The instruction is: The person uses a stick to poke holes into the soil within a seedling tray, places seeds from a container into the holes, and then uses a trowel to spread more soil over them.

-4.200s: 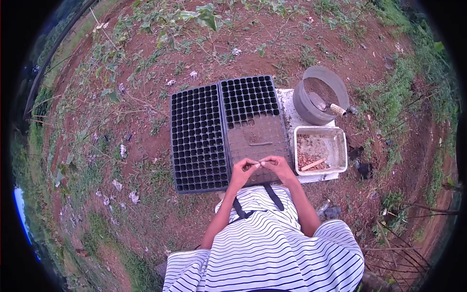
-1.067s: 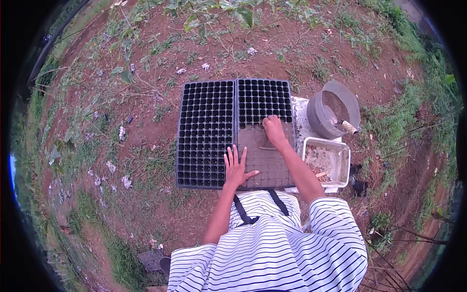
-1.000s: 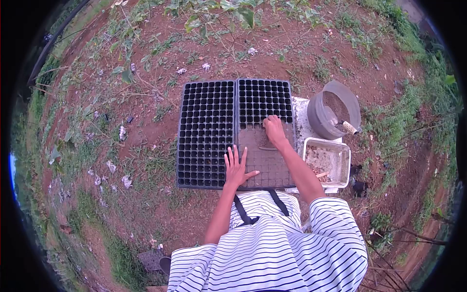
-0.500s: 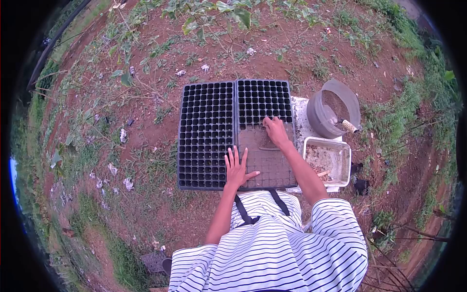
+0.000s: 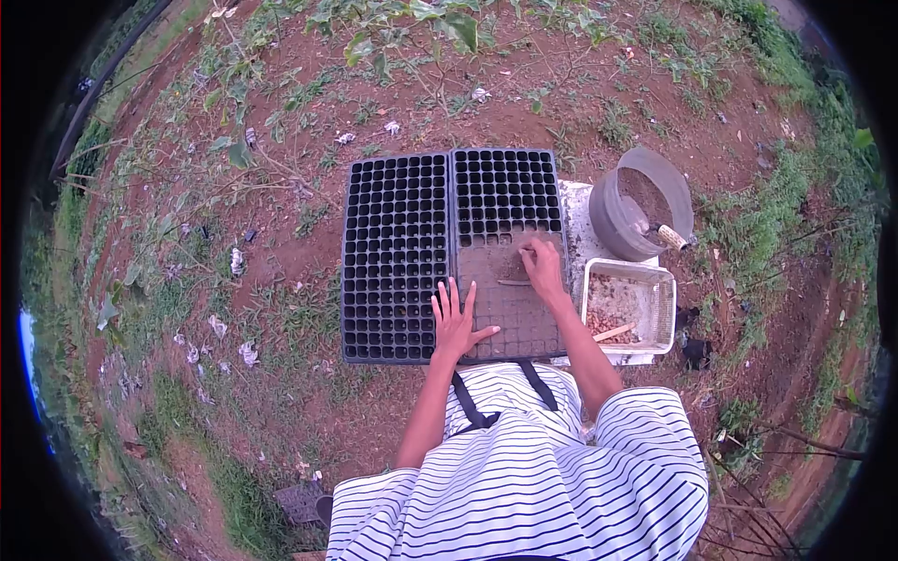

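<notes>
Two black seedling trays lie side by side before me. The left seedling tray (image 5: 395, 252) has bare cells. In the right seedling tray (image 5: 505, 187) the far cells are bare, while soil (image 5: 505, 323) fills the nearer ones. My left hand (image 5: 455, 323) rests flat with spread fingers across the trays' shared edge and the soil. Over the soil, close to the border with the bare cells, my right hand (image 5: 544, 269) has its thumb and fingertips pinched together; whatever is between them is too small to make out. A thin stick-like piece (image 5: 514, 282) lies on the soil beside it.
To the right stands a grey round container (image 5: 608, 220) with a light-coloured handle (image 5: 672, 237) at its rim. Nearer me, a white plastic basket (image 5: 669, 309) holds small brownish pieces and a flat wooden stick (image 5: 614, 332). Leafy plants (image 5: 458, 28) grow beyond the trays.
My right hand has moved slightly right and nearer to me, away from the edge of the bare cells. My left hand stays in place on the trays.
</notes>
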A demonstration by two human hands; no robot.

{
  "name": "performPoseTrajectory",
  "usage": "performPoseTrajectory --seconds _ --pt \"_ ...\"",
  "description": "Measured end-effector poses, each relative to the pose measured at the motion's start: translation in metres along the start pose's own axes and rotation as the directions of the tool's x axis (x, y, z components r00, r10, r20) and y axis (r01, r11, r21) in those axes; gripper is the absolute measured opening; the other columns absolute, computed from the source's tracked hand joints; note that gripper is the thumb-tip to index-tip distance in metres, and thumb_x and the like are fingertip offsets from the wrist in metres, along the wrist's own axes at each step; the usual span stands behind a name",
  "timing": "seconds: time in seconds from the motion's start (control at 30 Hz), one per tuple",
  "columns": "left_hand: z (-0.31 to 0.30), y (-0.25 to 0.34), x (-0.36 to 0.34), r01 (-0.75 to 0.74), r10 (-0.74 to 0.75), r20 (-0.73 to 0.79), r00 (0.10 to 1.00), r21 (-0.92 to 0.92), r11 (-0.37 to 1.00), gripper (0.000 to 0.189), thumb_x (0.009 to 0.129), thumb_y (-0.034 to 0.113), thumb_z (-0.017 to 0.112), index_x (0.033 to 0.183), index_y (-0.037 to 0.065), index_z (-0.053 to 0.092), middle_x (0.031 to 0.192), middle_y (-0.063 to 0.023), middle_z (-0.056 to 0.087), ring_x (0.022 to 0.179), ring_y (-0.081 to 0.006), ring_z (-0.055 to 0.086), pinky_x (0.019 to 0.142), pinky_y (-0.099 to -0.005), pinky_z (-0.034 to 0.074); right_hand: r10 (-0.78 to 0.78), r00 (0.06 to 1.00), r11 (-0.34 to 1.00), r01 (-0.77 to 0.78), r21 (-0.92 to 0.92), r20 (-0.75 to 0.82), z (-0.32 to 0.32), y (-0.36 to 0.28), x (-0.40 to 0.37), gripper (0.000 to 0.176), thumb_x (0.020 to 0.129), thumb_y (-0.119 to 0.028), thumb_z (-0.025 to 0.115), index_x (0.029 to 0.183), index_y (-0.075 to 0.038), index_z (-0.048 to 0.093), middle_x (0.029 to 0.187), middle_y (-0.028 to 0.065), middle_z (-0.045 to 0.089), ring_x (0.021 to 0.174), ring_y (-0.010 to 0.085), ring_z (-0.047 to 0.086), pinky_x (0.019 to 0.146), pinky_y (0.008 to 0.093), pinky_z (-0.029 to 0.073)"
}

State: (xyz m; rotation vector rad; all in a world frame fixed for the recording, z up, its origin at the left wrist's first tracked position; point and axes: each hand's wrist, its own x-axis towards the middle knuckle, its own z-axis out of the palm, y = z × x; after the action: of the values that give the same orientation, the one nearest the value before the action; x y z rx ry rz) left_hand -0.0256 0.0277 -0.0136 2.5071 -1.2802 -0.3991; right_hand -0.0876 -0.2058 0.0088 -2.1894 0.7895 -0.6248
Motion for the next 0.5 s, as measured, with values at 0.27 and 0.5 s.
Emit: performPoseTrajectory --seconds 0.27,0.5 --pt "-0.001 -0.001 0.001 -0.005 0.005 0.018 1.0 -0.002 1.0 0.118 0.069 0.075 0.064 0.156 0.015 0.011 0.158 -0.0286 -0.003 0.145 -0.0465 -0.007 0.113 -0.0628 0.0 -0.129 0.988 0.975 0.143 -0.169 0.089 -0.026 0.005 -0.065 0.009 0.077 -0.012 0.074 0.085 -0.009 0.072 0.088 0.0029 0.065 0.092 0.0241 0.054 0.083 0.038 0.041" --pt "0.0 -0.003 0.001 -0.002 0.002 0.027 1.0 -0.01 1.0 0.119 0.069 0.076 0.064 0.156 0.014 0.011 0.158 -0.0289 -0.005 0.145 -0.0468 -0.008 0.113 -0.0631 -0.003 -0.191 0.981 0.964 0.182 -0.196 -0.03 -0.014 -0.003 -0.059 0.012 0.078 -0.01 0.071 0.09 -0.01 0.071 0.091 0.0036 0.064 0.089 0.0249 0.053 0.082 0.0376 0.041"
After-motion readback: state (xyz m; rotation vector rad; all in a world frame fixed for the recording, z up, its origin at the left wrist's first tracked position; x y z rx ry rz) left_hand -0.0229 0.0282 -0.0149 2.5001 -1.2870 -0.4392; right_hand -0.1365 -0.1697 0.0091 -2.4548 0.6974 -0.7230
